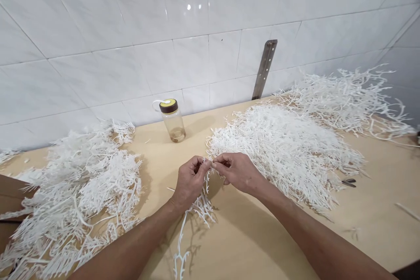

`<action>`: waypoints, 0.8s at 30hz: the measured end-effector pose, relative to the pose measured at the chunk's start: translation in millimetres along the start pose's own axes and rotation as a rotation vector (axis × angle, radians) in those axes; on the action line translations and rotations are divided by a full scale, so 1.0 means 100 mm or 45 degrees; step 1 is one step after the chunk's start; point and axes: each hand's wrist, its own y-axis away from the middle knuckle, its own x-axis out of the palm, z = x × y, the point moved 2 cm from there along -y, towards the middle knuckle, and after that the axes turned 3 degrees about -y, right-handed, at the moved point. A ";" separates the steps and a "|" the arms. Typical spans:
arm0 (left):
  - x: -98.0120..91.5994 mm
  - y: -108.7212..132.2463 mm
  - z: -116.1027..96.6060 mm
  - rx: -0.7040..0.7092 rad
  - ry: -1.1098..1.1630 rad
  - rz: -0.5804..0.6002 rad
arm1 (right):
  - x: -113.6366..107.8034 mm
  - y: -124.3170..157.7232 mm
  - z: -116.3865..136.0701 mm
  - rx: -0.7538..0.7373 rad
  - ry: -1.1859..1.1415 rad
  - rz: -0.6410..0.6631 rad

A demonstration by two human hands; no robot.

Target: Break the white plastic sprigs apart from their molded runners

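In the middle of the head view, my left hand (193,179) pinches a white branching plastic twig (206,208) between thumb and fingers. Its thin, spiky branches hang below the hand toward the table's front. My right hand (236,170) meets the left one, its thumb and forefinger pinched at the upper end of the twig. The fingers cover the exact spot where both hands touch it. Just right of my right hand lies a large pile of similar white twigs (285,148).
Another heap of white branches (98,183) covers the table's left side, beside a brown cardboard box (13,201). A clear bottle (173,124) with a dark and yellow lid stands near the tiled wall. A metal bracket strip (265,68) leans there. Dark pliers-like tips (349,182) poke out at right.
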 end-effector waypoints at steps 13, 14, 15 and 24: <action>0.00 0.04 -0.10 0.002 -0.536 0.030 | 0.23 0.07 -0.03 -0.378 0.688 -0.182; -0.01 0.04 -0.09 0.021 -0.585 0.040 | 0.25 0.07 -0.06 -0.354 0.678 -0.178; -0.01 0.03 -0.08 0.043 -0.636 0.050 | 0.26 0.07 -0.08 -0.331 0.658 -0.173; -0.03 0.03 -0.08 0.140 -0.841 0.113 | 0.22 0.00 -0.13 -0.136 0.322 -0.059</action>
